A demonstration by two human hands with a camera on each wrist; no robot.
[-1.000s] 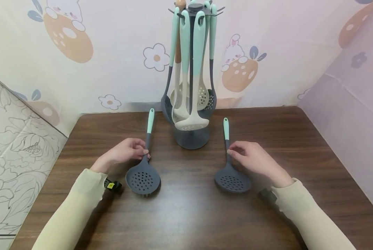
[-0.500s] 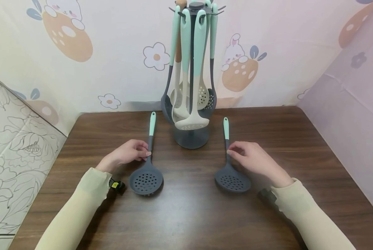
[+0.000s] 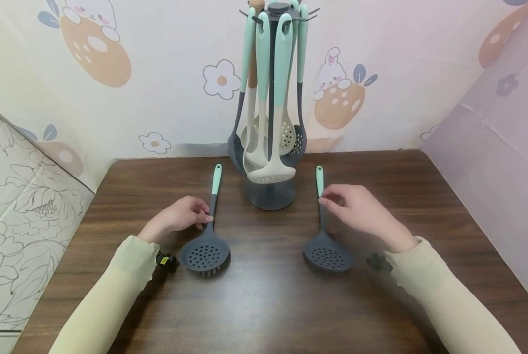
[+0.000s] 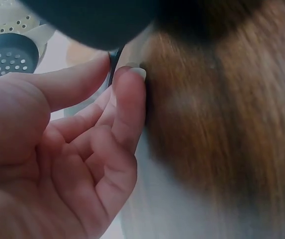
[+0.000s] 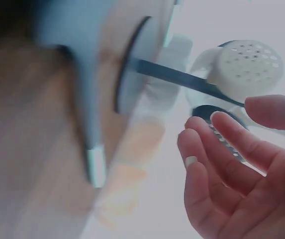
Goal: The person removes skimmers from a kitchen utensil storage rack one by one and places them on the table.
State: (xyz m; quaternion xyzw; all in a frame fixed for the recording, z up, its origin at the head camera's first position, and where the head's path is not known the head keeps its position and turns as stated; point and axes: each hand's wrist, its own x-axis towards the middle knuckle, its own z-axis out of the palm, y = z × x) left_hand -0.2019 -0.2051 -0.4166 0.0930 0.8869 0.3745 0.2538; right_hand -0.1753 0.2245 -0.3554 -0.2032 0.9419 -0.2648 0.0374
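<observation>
Two dark grey skimmers with mint handle ends are on the wooden table. My left hand [image 3: 186, 214] pinches the shaft of the left skimmer [image 3: 205, 254] between thumb and fingers, just above its perforated head; light dots show on the table below that head. In the left wrist view, the dark shaft sits between the tips of the thumb and forefinger of my left hand [image 4: 82, 134]. The right skimmer [image 3: 329, 254] lies on the table. Over its shaft is my right hand [image 3: 352, 206]; in the right wrist view the fingers of my right hand [image 5: 232, 169] are loosely bent and apart from the skimmer [image 5: 87, 109].
A dark utensil stand [image 3: 270, 195] at the back middle carries several hanging utensils, among them a pale perforated ladle [image 3: 271, 172]. Behind the table [image 3: 268, 305] hangs a patterned cloth [image 3: 175, 59], with another wall surface at the right [image 3: 498, 147].
The left skimmer has shifted slightly right and nearer, and its head has tilted a little. My right hand has moved up along the right skimmer, away from its head, while that skimmer stays in place.
</observation>
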